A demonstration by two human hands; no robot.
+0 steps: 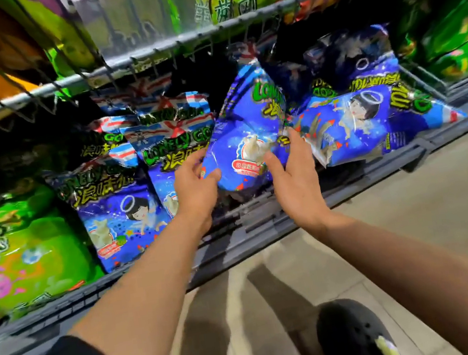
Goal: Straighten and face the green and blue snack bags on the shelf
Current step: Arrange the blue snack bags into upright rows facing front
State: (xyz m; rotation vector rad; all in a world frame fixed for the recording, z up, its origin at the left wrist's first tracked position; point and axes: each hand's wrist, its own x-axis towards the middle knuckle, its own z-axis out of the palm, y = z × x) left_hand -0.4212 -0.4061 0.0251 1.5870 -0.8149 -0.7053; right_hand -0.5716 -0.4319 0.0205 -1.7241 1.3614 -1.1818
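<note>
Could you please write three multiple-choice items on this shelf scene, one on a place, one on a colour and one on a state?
1. Where do the bright green bags on the lower shelf lie, relative to the blue bag that the hands hold?
A. To its left
B. Under it
C. Behind it

2. What colour is the bag between the two hands?
A. Orange
B. Blue
C. Red

3. How does the blue bag right of the held one lie?
A. Upright, facing front
B. Hanging from a hook
C. Tipped on its side

Answers: 1 A, the green bags fill the shelf's left end. 2 B, left hand and right hand grip a blue pack. 3 C, its print runs sideways.
</note>
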